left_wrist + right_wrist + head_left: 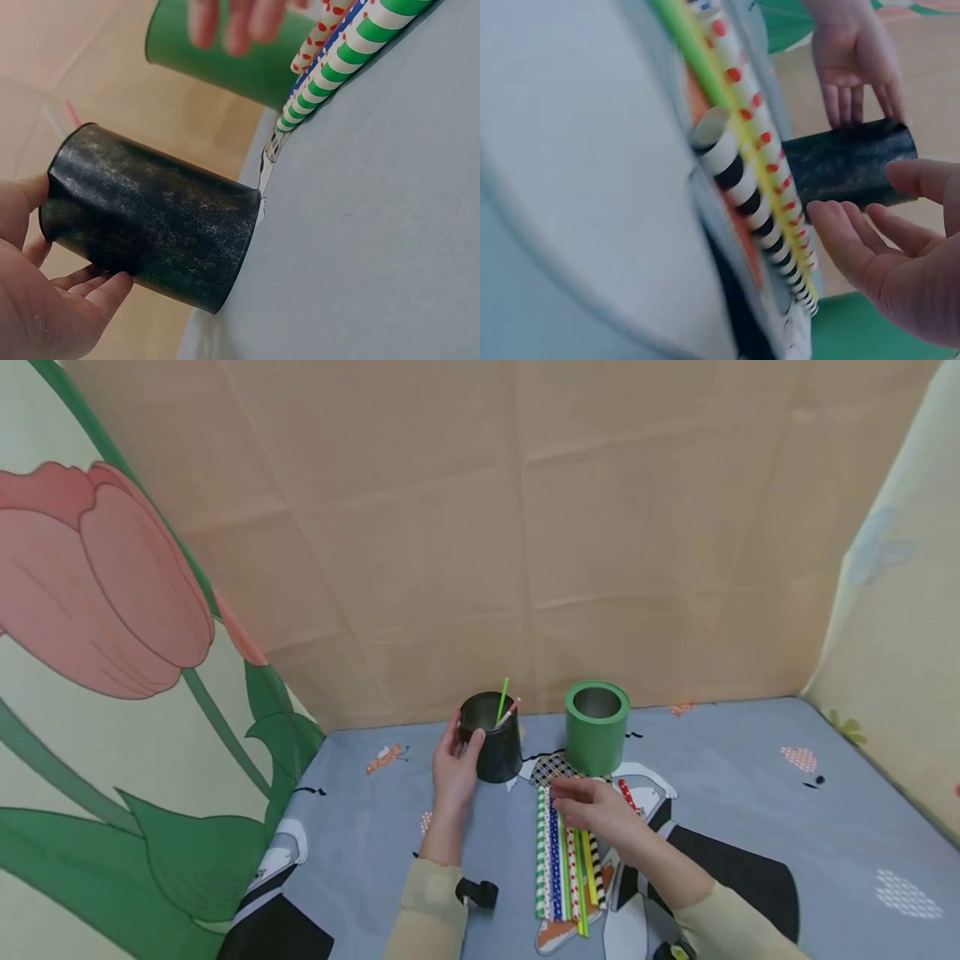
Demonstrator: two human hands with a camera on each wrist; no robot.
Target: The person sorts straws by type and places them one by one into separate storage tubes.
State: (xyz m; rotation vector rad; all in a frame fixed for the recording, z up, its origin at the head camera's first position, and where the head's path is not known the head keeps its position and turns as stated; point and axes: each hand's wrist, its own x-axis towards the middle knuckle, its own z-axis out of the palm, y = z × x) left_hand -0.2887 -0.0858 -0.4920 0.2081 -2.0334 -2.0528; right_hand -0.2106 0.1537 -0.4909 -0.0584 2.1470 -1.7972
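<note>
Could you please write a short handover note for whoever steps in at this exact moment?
Left hand: rests against the black cup, fingers fairly straight.
Right hand: open, holds nothing, over the far ends of the straws.
Things: black cup and green cup stand side by side; the straws lie in a row in front of them.
Done: two straws stand in the black cup.
Left: the row on the cloth; the green cup looks empty.

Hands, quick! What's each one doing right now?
Left hand: fingers straight against the side of the black cup, steadying it without curling round.
Right hand: open, fingers relaxed over the paper straws, holding nothing.
</note>
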